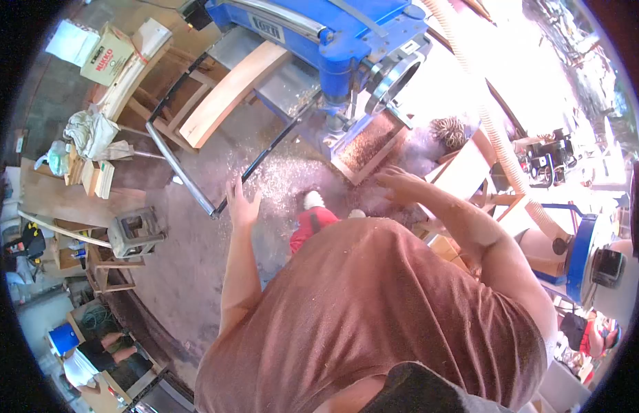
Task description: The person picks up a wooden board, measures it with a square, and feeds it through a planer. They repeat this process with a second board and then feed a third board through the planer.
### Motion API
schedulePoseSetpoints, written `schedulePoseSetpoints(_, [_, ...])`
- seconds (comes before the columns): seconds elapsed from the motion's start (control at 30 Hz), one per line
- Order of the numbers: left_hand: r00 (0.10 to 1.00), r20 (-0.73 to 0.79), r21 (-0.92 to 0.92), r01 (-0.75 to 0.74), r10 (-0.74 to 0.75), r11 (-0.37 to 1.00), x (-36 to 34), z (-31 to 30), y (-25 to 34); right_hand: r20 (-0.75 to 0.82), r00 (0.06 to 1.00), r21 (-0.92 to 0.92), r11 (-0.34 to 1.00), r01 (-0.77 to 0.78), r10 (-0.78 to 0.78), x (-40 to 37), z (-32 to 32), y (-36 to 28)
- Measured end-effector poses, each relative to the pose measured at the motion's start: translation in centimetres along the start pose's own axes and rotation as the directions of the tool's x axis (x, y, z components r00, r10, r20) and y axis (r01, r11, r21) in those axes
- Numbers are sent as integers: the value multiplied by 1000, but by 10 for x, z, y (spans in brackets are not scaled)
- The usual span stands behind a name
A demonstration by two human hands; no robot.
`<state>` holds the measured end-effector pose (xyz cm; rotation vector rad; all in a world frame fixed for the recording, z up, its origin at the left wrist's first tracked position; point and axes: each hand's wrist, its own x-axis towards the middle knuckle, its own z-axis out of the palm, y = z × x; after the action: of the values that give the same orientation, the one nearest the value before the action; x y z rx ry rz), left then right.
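Note:
A blue planer stands in front of me at the top of the view. A thick, curved wooden plank sticks out of it over the metal bed. My left hand is raised with its fingers spread, holding nothing, close to the black bar of the planer's metal support frame. Stretched forward on the other side, my right hand has its fingers out and is nearest to a wooden box full of wood shavings below the machine's wheel.
Shavings litter the floor around my feet. A stool and a cloth bundle are at left, with a carton farther up. A ribbed hose runs down the right side to a blue-rimmed machine. Another person is at lower left.

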<state>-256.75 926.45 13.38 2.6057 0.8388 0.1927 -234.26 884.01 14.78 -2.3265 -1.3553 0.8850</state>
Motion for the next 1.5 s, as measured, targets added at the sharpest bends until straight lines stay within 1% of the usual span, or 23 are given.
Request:
schedulePoseSetpoints(0.1, [998,1,-61,65,-66,996,-13,-12,6,161,940,-50,954,-296,300,-44,1,56])
schedulePoseSetpoints(0.17, [996,-45,-98,69,-74,993,10,-22,22,-43,996,250,966,-70,83,-59,67,168])
schedulePoseSetpoints(0.23, [987,-143,-106,58,-73,993,37,-36,39,47,901,369,830,-418,432,-96,-21,74])
schedulePoseSetpoints(0.3, [980,-187,-122,48,-71,991,74,-52,80,1,848,332,800,-500,529,-115,21,132])
schedulePoseSetpoints(0.4, [954,-299,-310,-102,5,945,138,-67,138,-21,740,280,714,-641,672,-138,17,143])
schedulePoseSetpoints(0.43, [952,-305,-307,-113,15,945,158,-67,156,13,704,312,666,-678,710,-146,13,146])
schedulePoseSetpoints(0.5, [891,-387,-289,-362,238,886,197,-64,196,-47,702,324,676,-662,711,-147,16,169])
schedulePoseSetpoints(0.57, [880,-378,-291,-409,289,865,212,-70,246,39,654,365,599,-713,755,-150,15,193])
schedulePoseSetpoints(0.7, [823,-372,-259,-536,429,804,241,-65,329,-81,768,347,740,-576,636,-125,28,268])
schedulePoseSetpoints(0.77, [831,-372,-280,-526,415,803,257,-50,352,19,810,373,747,-550,587,-113,-2,287])
schedulePoseSetpoints(0.83, [901,-260,-117,-386,347,915,253,-31,362,-35,931,341,880,-330,363,-94,43,389])
schedulePoseSetpoints(0.9, [891,-340,-110,-356,302,928,255,-25,364,-232,958,52,986,-161,169,-85,0,402])
schedulePoseSetpoints(0.97, [906,-290,-75,-342,307,937,250,-25,358,-153,888,183,896,-405,433,-78,-45,399])
schedulePoseSetpoints(1.07, [884,-297,19,-373,361,928,247,-24,360,-319,947,-22,1000,18,-24,-27,82,603])
schedulePoseSetpoints(1.1, [883,-274,76,-376,382,924,249,-25,361,-264,941,155,972,-175,212,-40,43,549])
schedulePoseSetpoints(1.17, [873,-274,77,-399,404,914,248,-26,360,-107,758,458,708,-537,644,-70,-59,414])
schedulePoseSetpoints(1.2, [866,-267,82,-416,422,906,249,-26,359,-114,750,468,701,-538,651,-73,-56,414])
schedulePoseSetpoints(1.27, [851,-277,74,-443,446,893,252,-27,356,-49,984,-55,983,-176,173,-73,-63,418])
schedulePoseSetpoints(1.3, [854,-276,61,-443,441,895,252,-25,353,-55,982,-55,981,-185,182,-73,-69,415])
schedulePoseSetpoints(1.33, [856,-276,50,-441,437,896,253,-25,352,-26,992,-425,900,101,-124,-73,-79,415])
schedulePoseSetpoints(1.37, [844,-262,80,-465,469,882,253,-27,349,117,912,-704,615,355,-392,-73,-87,416])
schedulePoseSetpoints(1.43, [827,-248,123,-490,505,863,249,-42,362,193,881,-706,563,430,-431,-61,-94,465])
schedulePoseSetpoints(1.5, [966,-41,70,-250,254,966,242,-74,394,-146,838,-649,690,319,-525,-48,-120,483])
